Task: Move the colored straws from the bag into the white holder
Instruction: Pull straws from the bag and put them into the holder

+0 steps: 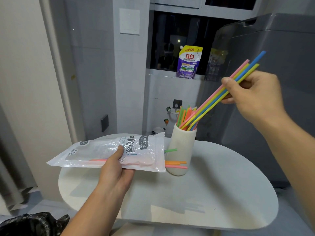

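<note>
- Pale round table (213, 193) in a grey tiled corner – the white holder (183, 147) stands upright on its far part.
- Right hand (255, 96), up and to the right of the holder, pinches a bundle of long straws (219, 93) – pink, green, blue and yellow – between thumb and fingers; their lower ends sit in the holder's mouth.
- More straws (185, 113), orange and green, stand in the holder.
- Left hand (115, 167) grips a clear printed bag (105, 150) just left of the holder, thumb on top.
- Green, orange and pink straw ends (175, 163) poke from the bag's mouth, across the holder's front.
- Purple detergent pouch (189, 63) stands on the sill behind the holder.
</note>
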Action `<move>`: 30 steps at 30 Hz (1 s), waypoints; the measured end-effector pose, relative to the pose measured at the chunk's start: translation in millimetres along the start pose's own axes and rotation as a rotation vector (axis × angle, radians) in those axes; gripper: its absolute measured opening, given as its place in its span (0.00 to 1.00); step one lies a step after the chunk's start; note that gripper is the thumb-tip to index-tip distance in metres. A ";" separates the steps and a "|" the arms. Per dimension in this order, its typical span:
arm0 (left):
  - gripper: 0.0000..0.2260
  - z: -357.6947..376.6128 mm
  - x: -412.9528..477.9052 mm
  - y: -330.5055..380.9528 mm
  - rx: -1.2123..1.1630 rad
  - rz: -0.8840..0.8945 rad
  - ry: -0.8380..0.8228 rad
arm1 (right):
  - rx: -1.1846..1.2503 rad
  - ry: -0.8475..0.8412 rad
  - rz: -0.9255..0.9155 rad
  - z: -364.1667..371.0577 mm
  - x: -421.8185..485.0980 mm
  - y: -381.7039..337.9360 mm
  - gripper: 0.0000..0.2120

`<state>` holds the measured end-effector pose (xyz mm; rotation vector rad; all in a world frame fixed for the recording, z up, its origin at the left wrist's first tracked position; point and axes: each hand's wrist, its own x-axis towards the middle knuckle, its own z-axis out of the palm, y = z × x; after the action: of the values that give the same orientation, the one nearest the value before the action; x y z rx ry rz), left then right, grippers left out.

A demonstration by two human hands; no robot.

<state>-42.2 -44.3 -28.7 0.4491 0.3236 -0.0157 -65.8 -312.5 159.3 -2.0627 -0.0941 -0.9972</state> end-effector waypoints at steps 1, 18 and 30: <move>0.13 0.3 -0.2 -0.3 0.000 0.000 0.003 | -0.003 -0.006 0.009 1.8 0.9 -0.1 0.08; 0.14 0.8 -0.9 -2.5 0.021 0.002 0.000 | -0.057 -0.117 0.073 27.6 19.9 9.8 0.10; 0.13 1.6 1.0 -5.2 0.009 -0.012 0.007 | -0.149 -0.219 0.040 46.3 28.1 10.9 0.13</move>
<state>-41.2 -49.5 -29.9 0.4561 0.3328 -0.0273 -13.7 -294.4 155.3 -2.2963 -0.0940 -0.7718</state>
